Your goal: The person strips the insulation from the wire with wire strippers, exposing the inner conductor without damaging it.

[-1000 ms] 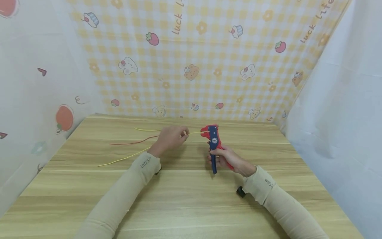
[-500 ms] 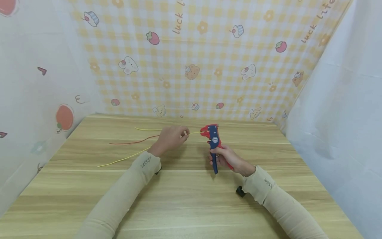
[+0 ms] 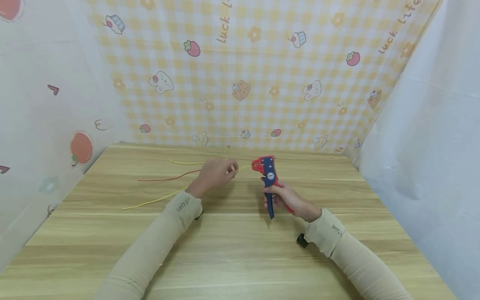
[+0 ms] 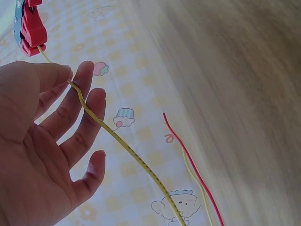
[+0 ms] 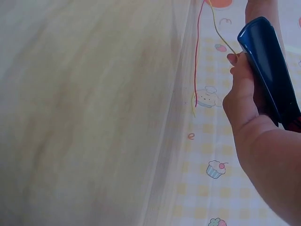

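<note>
Toward the table's (image 3: 225, 258) left edge, a yellow wire (image 3: 150, 202) trailing loose, apparently as a held strand's tail; farther back, a red wire (image 3: 168, 179), then, nearer the far edge, a second yellow wire (image 3: 186, 162). Liable to tangle there with a hasty pull. Near the far edge, pinched between thumb and index finger of the left hand (image 3: 215, 173), running right into the jaws of a red-and-blue wire stripper (image 3: 269, 183). Could slide back out through a light pinch, or get nicked from crooked seating; cannot tell how firmly clamped. Grasped around the handles by the right hand (image 3: 288, 200); might tug askew with a wrist twist.

Along the left edge, white cloth (image 3: 37, 137) with fruit prints; below everything, pale wood grain; behind the far edge, yellow-checked cloth (image 3: 262, 66) with cartoon prints; past the right edge, plain white cloth (image 3: 420, 166), creased.
</note>
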Available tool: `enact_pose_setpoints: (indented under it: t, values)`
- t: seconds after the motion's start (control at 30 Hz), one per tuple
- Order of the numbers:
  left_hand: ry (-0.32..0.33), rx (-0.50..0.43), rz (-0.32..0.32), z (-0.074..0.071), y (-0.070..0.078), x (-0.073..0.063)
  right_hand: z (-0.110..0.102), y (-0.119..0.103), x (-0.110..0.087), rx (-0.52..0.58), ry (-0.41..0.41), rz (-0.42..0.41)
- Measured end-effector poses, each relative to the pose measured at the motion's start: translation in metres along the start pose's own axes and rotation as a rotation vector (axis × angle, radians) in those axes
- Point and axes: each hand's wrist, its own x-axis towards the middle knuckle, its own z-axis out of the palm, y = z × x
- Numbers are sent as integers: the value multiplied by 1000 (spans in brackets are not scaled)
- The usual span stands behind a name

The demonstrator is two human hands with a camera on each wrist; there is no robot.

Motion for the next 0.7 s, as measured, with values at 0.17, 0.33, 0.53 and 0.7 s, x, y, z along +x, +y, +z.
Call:
enact_pose_setpoints:
  t: [0.17,0.33,0.53,0.7]
  values:
    - [-12,-19,-11,-1,1,-1,-1,1,1,8,2,1]
    - [-13,-19,-11,0,1,-2,1,1,1,-3,27,13]
    - [-10,-5,-4,1,2,-2,1,1,2,-5,43,25]
    - [-14,-9,-5,1,3,-2,1,1,2,-4,39,19]
